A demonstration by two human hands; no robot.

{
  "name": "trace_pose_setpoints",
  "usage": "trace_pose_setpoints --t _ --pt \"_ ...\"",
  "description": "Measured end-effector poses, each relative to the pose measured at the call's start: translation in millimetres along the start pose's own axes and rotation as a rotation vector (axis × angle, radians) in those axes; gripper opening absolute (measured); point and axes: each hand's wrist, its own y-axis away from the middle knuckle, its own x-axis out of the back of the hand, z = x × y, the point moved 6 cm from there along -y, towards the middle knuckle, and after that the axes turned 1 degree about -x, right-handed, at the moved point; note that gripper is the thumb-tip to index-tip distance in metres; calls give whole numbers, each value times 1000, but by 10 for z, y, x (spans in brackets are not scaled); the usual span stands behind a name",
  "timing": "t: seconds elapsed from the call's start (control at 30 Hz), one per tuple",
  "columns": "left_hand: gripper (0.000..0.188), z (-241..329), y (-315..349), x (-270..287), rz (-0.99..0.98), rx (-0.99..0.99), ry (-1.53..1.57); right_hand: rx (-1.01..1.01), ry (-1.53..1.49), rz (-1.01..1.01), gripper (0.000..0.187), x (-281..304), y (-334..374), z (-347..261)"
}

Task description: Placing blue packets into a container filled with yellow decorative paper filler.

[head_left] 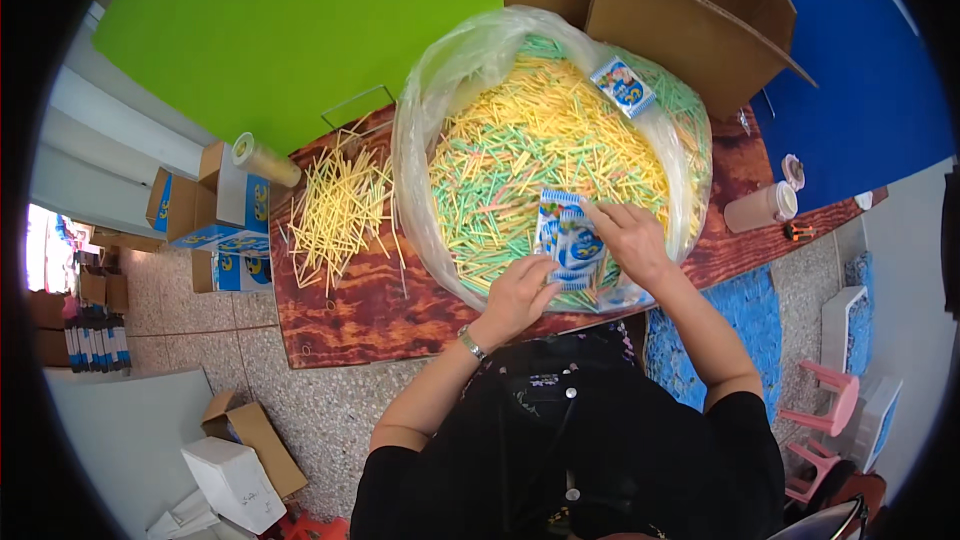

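A blue and white printed packet [566,230] is held over a large clear plastic bag [410,155] heaped with thin yellow, green and pink sticks [555,120]. My left hand [518,292], with a watch on its wrist, pinches the packet near its lower left side. At the upper right edge my right hand [630,240] has its fingers closed on the same packet. Whether the packet's top is sealed I cannot tell. Another such packet [622,87] lies on the far right part of the bag's rim.
On the wood-patterned table [350,330], loose yellow sticks [340,205] lie left of the bag, beside a clear cylindrical container [265,160]. To the right are a lidded jar [760,208] and an open cardboard box [690,20]. Blue packets [715,330] fill a place below the table's right edge.
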Motion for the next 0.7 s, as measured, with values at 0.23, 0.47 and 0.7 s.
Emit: trace_pose_setpoints --t 0.23,0.47,0.7 --pt "41 162 -461 406 310 14 27 -23 -416 -102 20 150 -311 29" --pt "20 -211 -571 256 27 344 778 -327 -791 -359 15 -14 -690 -56" --pt "15 -603 -517 413 140 402 532 -102 -760 -355 17 -162 -935 -182"
